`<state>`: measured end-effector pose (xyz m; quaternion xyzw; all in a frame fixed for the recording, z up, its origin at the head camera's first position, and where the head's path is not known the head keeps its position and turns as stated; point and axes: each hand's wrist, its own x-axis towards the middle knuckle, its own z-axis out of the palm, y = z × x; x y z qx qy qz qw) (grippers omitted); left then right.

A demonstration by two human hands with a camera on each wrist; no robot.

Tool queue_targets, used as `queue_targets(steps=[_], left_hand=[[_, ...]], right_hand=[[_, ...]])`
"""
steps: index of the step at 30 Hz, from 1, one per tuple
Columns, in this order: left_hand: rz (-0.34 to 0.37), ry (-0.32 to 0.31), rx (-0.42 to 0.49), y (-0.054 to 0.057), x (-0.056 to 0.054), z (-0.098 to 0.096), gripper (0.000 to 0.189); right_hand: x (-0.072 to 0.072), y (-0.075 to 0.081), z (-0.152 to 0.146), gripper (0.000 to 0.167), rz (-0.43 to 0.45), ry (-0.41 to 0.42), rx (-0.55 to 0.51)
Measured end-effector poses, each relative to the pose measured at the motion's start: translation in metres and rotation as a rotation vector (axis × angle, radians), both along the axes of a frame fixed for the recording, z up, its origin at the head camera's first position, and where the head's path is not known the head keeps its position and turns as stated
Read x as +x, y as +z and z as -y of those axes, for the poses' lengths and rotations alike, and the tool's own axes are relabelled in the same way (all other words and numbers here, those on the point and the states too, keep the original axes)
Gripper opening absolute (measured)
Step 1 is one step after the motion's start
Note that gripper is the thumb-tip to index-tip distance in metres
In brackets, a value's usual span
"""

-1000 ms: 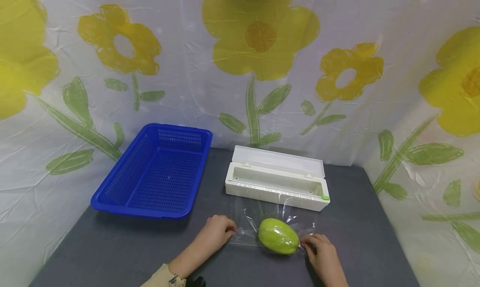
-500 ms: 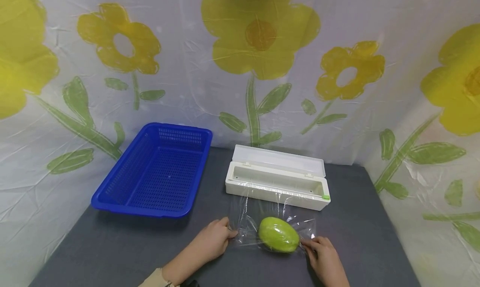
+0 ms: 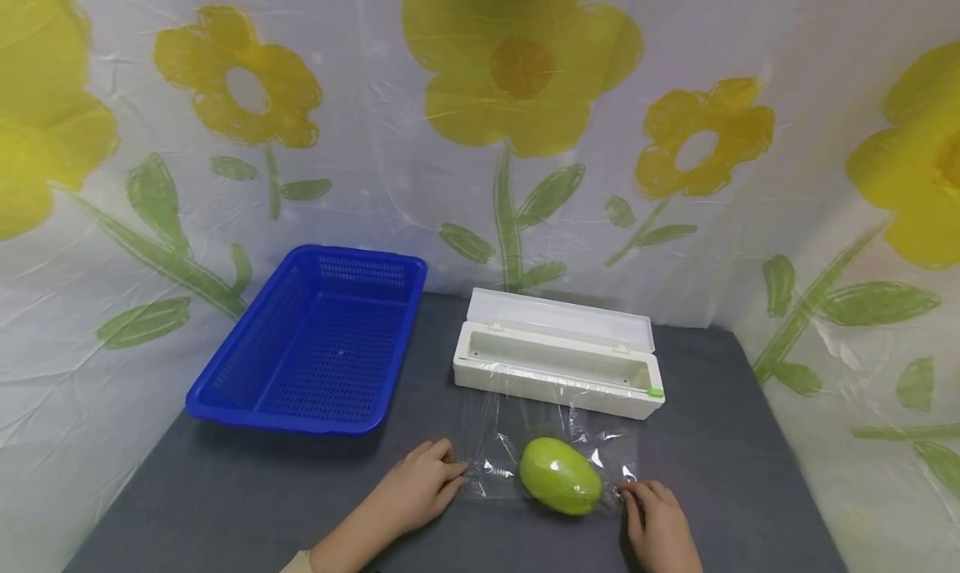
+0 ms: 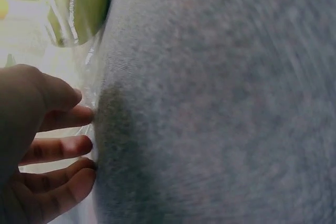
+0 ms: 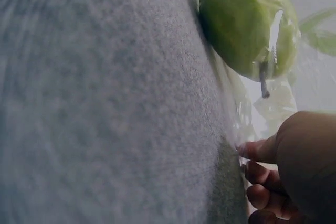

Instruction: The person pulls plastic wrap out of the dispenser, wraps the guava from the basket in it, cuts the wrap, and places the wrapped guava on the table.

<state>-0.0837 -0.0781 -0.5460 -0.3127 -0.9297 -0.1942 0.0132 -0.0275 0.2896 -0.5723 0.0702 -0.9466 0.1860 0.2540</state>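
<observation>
A green oval fruit with a short dark stem lies on the grey table. Clear cling film covers it and runs back to a long white cling film box, its lid raised. My left hand pinches the film's left side between thumb and forefinger, the other fingertips down on the table. To the right of the fruit, my right hand holds the film's near right corner between thumb and forefinger. In the right wrist view the film shines over the fruit, and its stem points toward the right thumb.
A blue perforated plastic basket stands at the back left of the table. A small green slider sits at the right end of the box's front edge. Behind the table hangs a flower-printed curtain.
My right hand has shifted slightly right and toward me, pulling the film flatter beside the fruit. My left hand has moved a little left and lower. The fruit has moved slightly right.
</observation>
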Motion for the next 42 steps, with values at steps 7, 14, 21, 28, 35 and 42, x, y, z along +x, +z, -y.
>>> queue_targets(steps=[7,14,21,28,35,42], left_hand=[[-0.057,0.018,0.017,0.010,0.005,-0.006,0.023],[-0.116,0.001,0.060,0.028,0.010,-0.020,0.022],[-0.139,-0.018,0.079,0.036,0.011,-0.032,0.025],[-0.202,-0.043,0.120,0.035,0.012,-0.039,0.030],[-0.311,-0.087,0.188,0.034,0.012,-0.051,0.037],[-0.532,-0.180,0.263,0.030,0.008,-0.064,0.035]], right_hand=[[0.003,0.002,0.000,0.012,-0.029,0.024,0.015],[0.006,0.006,0.002,0.007,0.050,-0.011,0.007],[0.009,0.008,0.004,0.010,0.051,-0.035,-0.008],[0.012,0.016,0.008,0.016,-0.001,-0.067,-0.045],[0.009,0.017,0.013,0.022,-0.269,0.087,-0.154],[0.002,0.020,0.025,0.041,-0.451,0.334,-0.194]])
